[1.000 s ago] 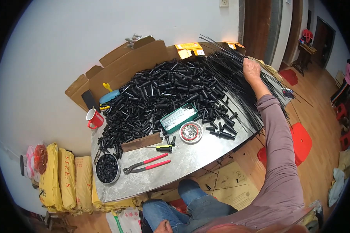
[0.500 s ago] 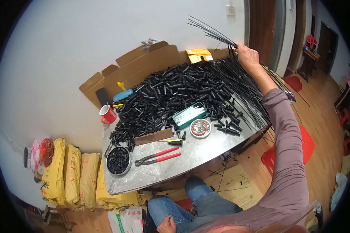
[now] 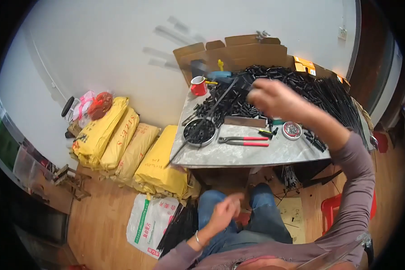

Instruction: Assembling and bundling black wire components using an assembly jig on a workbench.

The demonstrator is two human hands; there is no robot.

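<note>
My right hand (image 3: 274,99) is raised over the table, closed on a bunch of thin black rods (image 3: 220,100). Motion blurs the rods; one dark streak passes over the bowl and others smear against the wall. Below the hand spreads a heap of short black tubular parts (image 3: 297,83). My left hand (image 3: 227,210) hovers above my lap, touching nothing that I can see; blur hides how its fingers are set. Next to my left forearm, a bundle of black rods (image 3: 177,229) lies on a white sack (image 3: 141,225).
On the grey table (image 3: 252,157) are red-handled pincers (image 3: 245,141), a bowl of small black parts (image 3: 198,139), a tub of metal bits (image 3: 292,130), a wooden block (image 3: 245,121) and a red mug (image 3: 199,86). Yellow sacks (image 3: 159,159) stand left; long rods (image 3: 339,101) lie right.
My right hand has swung left from the far right side with the rods, which now sweep across the table. My left hand has risen from my lap. The view has turned left.
</note>
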